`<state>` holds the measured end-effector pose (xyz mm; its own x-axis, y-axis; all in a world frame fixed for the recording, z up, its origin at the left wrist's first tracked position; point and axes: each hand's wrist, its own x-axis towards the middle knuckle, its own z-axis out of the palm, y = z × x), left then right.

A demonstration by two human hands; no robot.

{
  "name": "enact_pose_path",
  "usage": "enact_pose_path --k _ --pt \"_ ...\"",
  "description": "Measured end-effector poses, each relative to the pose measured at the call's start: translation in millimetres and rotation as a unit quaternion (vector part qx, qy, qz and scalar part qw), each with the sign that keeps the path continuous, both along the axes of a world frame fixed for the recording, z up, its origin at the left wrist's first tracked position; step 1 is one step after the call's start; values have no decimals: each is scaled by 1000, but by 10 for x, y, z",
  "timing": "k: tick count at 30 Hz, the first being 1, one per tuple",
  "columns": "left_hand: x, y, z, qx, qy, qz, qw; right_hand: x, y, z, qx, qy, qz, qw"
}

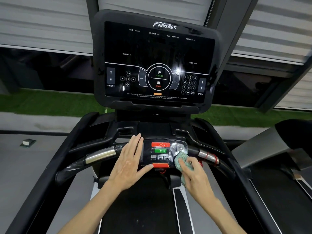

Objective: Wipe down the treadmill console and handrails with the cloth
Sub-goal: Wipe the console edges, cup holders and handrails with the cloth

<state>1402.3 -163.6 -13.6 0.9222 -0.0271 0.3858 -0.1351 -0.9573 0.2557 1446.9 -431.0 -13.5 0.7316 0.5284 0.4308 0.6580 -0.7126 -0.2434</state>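
Note:
The black treadmill console [157,61] rises ahead with a dark screen marked START and STOP. Below it a small control panel [160,152] carries red and green buttons and speed keys. My left hand [130,163] lies flat with fingers spread on the panel's left part, holding nothing. My right hand [194,169] presses a pale green cloth [181,160] against the panel's right side. The left handrail [99,156] and the right handrail [209,157] each show a chrome sensor sleeve.
A red cord [205,158] wraps the right chrome sleeve, and an orange safety clip [160,165] sits at the panel's front edge. The treadmill belt [143,208] runs below my arms. Another machine [287,157] stands to the right. Green turf and closed blinds lie beyond.

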Motion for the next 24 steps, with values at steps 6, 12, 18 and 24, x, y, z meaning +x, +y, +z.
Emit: enact_pose_path --k 6,12,18,24 --pt "18 -13 -14 19 2 14 1000 348 211 335 36 9 -13 999" --pt "-21 93 -46 13 28 63 998 302 170 176 47 39 -20 998" --pt "-112 258 -178 13 82 116 990 15 -2 -8 2 54 20 998" --pt "-105 259 -184 14 71 108 992 404 329 379 23 -2 -36 999"
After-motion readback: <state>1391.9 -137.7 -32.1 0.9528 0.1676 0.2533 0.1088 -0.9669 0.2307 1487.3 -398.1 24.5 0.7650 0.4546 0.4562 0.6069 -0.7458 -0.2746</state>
